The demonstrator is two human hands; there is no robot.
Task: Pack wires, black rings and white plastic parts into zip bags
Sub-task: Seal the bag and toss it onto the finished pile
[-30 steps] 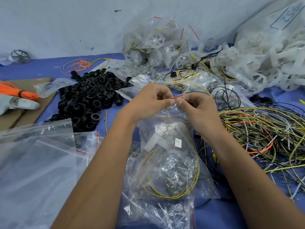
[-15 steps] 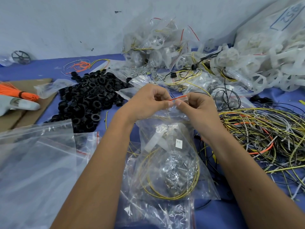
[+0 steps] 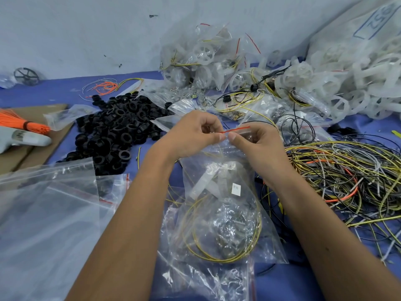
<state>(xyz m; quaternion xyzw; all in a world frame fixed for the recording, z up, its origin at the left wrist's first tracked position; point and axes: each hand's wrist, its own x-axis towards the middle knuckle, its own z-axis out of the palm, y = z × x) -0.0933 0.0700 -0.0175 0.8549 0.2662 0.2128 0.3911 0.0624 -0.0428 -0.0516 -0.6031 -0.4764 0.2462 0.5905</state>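
My left hand (image 3: 193, 135) and right hand (image 3: 256, 142) pinch the red-striped top edge of the clear plastic zip bag (image 3: 219, 209), between the heap of black rings (image 3: 117, 131) and tangled wires (image 3: 347, 170).

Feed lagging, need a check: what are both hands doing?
Left hand: pinching the zip bag at its red seal.
Right hand: pinching the same seal.

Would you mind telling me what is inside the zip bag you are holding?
Inside the zip bag held by both hands: a coiled yellow wire, a white plastic part, a small white label and crumpled clear plastic. Glare hides any black ring.
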